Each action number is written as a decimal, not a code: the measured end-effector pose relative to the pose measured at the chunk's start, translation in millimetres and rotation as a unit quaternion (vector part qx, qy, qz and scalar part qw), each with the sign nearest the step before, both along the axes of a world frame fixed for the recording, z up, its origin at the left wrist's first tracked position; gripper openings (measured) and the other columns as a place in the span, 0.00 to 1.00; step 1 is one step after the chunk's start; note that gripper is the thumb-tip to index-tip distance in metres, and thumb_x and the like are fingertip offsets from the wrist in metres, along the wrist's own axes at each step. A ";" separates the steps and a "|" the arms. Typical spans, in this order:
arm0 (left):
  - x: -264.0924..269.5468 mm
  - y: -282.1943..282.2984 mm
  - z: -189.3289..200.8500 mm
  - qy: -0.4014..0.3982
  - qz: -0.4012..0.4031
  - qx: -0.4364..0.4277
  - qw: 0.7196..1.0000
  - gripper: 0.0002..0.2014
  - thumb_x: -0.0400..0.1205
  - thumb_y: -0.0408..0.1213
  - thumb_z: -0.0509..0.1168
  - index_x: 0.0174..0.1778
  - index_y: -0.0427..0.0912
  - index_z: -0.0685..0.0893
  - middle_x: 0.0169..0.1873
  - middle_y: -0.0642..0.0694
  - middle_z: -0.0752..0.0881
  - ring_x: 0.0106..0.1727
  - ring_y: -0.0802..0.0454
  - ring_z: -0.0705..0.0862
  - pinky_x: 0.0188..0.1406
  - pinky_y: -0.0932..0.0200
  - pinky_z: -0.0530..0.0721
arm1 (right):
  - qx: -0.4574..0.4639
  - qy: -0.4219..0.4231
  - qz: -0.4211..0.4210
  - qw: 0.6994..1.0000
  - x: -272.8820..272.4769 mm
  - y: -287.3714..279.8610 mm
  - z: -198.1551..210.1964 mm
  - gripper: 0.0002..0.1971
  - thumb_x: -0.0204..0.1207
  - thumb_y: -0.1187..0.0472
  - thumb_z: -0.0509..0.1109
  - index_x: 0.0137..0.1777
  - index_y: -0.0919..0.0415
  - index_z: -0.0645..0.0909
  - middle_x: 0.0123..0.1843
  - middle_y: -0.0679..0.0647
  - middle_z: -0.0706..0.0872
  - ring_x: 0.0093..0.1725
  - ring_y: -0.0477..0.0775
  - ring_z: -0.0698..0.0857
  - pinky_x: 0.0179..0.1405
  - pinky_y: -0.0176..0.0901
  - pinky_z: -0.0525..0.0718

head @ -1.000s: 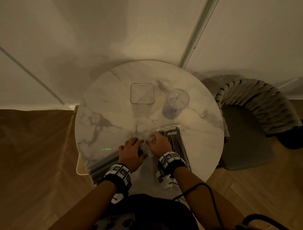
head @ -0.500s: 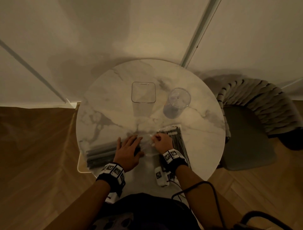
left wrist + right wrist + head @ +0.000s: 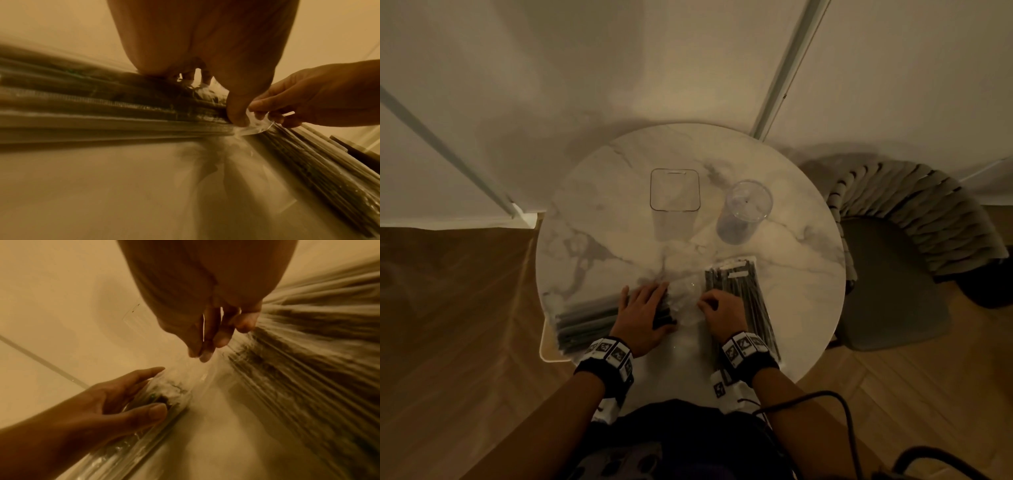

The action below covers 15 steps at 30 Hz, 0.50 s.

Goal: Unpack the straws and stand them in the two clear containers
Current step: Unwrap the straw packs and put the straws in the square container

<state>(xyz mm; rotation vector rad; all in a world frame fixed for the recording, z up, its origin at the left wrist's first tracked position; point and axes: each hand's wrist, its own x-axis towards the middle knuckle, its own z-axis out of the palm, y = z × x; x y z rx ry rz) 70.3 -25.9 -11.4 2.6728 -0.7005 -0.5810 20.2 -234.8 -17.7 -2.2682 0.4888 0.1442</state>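
Note:
A pack of grey straws [image 3: 585,318] in clear wrap lies at the table's near left. My left hand [image 3: 643,311] lies over its right end [image 3: 164,394], fingers on top and thumb [image 3: 236,110] down its near side. My right hand [image 3: 719,308] pinches the loose clear wrapper end [image 3: 688,301] between thumb and fingertips [image 3: 203,345]. A second, dark straw pack [image 3: 739,301] lies under my right wrist. The square clear container [image 3: 674,190] and the round clear container [image 3: 746,209] stand without straws at the back of the table.
The round marble table [image 3: 808,274] stands against a white wall. A padded chair [image 3: 893,274] is close on the right. The left pack overhangs the table's left edge, above a pale board [image 3: 548,346]. A black cable [image 3: 835,401] runs by my right forearm.
My hands have drawn apart. The left hand moved left with the grey pack, so more of it shows at the table's left edge. The right hand keeps its pinch on the wrapper.

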 end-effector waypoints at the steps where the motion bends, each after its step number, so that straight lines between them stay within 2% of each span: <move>1: 1.0 1.2 -0.6 0.003 0.005 -0.001 1.000 0.45 0.76 0.68 0.61 0.85 0.54 0.53 0.81 0.49 0.64 0.82 0.45 0.60 0.84 0.38 0.41 | 0.014 -0.003 -0.011 1.000 -1.0 -0.2 1.1 0.04 0.76 0.58 0.76 0.46 0.58 0.89 0.43 0.52 0.91 0.42 0.45 0.85 0.49 0.38 0.83; 4: 5.3 3.6 -1.8 0.005 0.019 -0.010 1.000 0.44 0.75 0.68 0.63 0.85 0.55 0.55 0.80 0.50 0.65 0.80 0.45 0.62 0.84 0.38 0.45 | 0.072 0.025 -0.047 0.996 -5.2 -6.8 1.4 0.06 0.79 0.57 0.73 0.49 0.58 0.88 0.45 0.52 0.90 0.44 0.46 0.85 0.49 0.40 0.82; 7: 4.4 2.2 -2.1 -0.004 0.012 -0.020 1.000 0.45 0.75 0.68 0.64 0.84 0.54 0.56 0.80 0.48 0.65 0.80 0.44 0.63 0.83 0.39 0.48 | 0.135 0.055 -0.036 0.989 -11.3 -10.4 -3.5 0.05 0.81 0.55 0.71 0.48 0.55 0.87 0.46 0.48 0.92 0.45 0.48 0.87 0.52 0.47 0.85; 9: 2.6 2.8 -2.1 -0.012 0.010 -0.013 1.000 0.49 0.72 0.69 0.65 0.85 0.51 0.55 0.81 0.46 0.64 0.80 0.43 0.62 0.83 0.40 0.50 | 0.161 0.068 -0.034 0.984 -12.9 -8.3 -4.3 0.05 0.81 0.56 0.70 0.44 0.50 0.85 0.43 0.48 0.93 0.42 0.45 0.88 0.52 0.51 0.87; 11: 1.7 4.9 -2.4 -0.013 0.006 -0.006 1.000 0.56 0.67 0.71 0.69 0.85 0.45 0.55 0.80 0.43 0.63 0.80 0.40 0.61 0.83 0.39 0.52 | 0.190 0.088 -0.052 0.976 -9.8 -8.6 0.3 0.07 0.81 0.60 0.68 0.44 0.52 0.85 0.40 0.50 0.94 0.39 0.44 0.88 0.48 0.52 0.88; 13: 1.5 6.3 -1.9 -0.013 -0.011 0.016 1.000 0.57 0.67 0.69 0.70 0.85 0.41 0.55 0.79 0.40 0.63 0.79 0.37 0.61 0.84 0.40 0.50 | 0.216 0.132 -0.059 0.966 -4.4 -12.0 5.3 0.10 0.81 0.67 0.62 0.48 0.60 0.87 0.39 0.53 0.93 0.32 0.42 0.87 0.38 0.46 0.86; 15: 1.8 6.1 -2.3 -0.020 -0.025 0.049 0.998 0.51 0.72 0.63 0.69 0.84 0.40 0.56 0.79 0.40 0.65 0.79 0.39 0.63 0.85 0.43 0.47 | 0.201 0.168 -0.010 0.965 0.0 -14.0 8.6 0.14 0.81 0.70 0.59 0.52 0.65 0.88 0.39 0.55 0.91 0.32 0.41 0.86 0.33 0.36 0.83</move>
